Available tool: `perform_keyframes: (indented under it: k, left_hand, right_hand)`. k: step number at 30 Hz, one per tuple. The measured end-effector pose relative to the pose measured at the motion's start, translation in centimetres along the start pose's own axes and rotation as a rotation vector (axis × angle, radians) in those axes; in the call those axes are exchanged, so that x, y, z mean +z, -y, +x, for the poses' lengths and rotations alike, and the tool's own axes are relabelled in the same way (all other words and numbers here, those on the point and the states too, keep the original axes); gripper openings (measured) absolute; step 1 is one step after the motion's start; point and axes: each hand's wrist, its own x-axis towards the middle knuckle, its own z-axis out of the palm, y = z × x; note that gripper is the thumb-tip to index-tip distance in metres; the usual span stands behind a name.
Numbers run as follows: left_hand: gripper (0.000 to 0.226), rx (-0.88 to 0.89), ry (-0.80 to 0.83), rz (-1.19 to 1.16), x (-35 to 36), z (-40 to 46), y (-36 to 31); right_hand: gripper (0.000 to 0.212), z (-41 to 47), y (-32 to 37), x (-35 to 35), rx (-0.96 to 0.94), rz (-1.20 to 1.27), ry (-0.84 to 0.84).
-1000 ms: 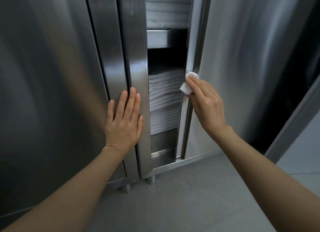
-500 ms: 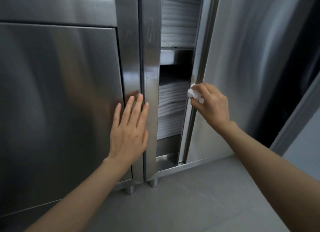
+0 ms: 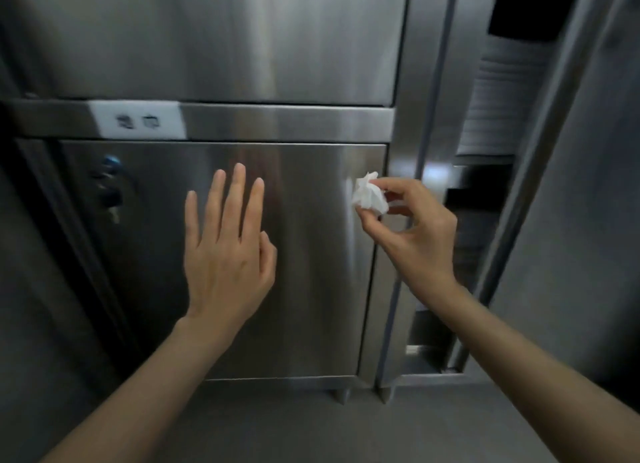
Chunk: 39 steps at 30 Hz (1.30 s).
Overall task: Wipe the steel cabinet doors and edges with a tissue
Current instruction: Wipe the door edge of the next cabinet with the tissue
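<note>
The left hand lies flat, fingers straight, against the steel lower cabinet door. The right hand pinches a crumpled white tissue between thumb and fingertips at the door's upper right edge
</note>
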Motion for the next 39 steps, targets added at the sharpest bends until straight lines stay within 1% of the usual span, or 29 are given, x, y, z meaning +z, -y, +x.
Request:
perform_keyframes:
  k: [4, 9, 12, 15, 22, 25, 29, 32, 34, 37, 39]
  left_hand:
    - [0.056, -0.104, -0.05, 0.194, -6.0, 0.7, 5.3]
    - [0.057, -0.164, -0.106, 0.424, -12.8, 1.6, 9.9]
    - [0.058, -0.161, -0.116, 0.574, -15.8, 3.5, 12.5]
    - [0.059, -0.169, -0.102, 0.706, -18.0, 5.9, 15.1]
    - [0.064, -0.163, -0.021, 0.919, -19.4, 9.8, 21.0]
    - [0.067, -0.202, 0.032, 0.998, -19.4, 10.1, 22.8]
    - [0.069, -0.183, 0.046, 1.099, -18.5, 9.7, 24.2]
    - [0.068, -0.162, 0.027, 1.143, -18.2, 9.5, 24.7]
    - [0.068, -0.153, 0.021, 1.154, -18.2, 9.6, 24.7]
    - [0.067, -0.152, 0.021, 1.149, -18.2, 9.7, 24.6]
    - [0.067, -0.156, 0.022, 1.154, -18.1, 9.6, 24.5]
  right_hand:
    - [0.025, 2.8, 5.4, 6.7, -0.027, 0.247, 0.001]
    - [0.025, 6.4, 11.8, 12.9, -0.105, 0.502, 0.026]
    - [0.023, 9.4, 15.5, 15.8, -0.169, 0.587, 0.016]
    - [0.024, 12.7, 18.9, 18.2, -0.188, 0.661, -0.004]
    - [0.029, 19.6, 23.9, 25.1, -0.184, 0.694, -0.051]
    - [0.028, 21.5, 25.3, 28.4, -0.159, 0.681, -0.074]
    - [0.026, 22.9, 26.8, 32.1, -0.16, 0.681, -0.103]
    - [0.033, 22.6, 27.9, 34.0, -0.212, 0.686, -0.139]
    - [0.04, 21.7, 28.1, 34.9, -0.233, 0.692, -0.129]
    - [0.049, 18.9, 27.0, 35.8, -0.319, 0.662, -0.061]
    - [0.053, 16.5, 25.6, 36.0, -0.375, 0.604, 0.016]
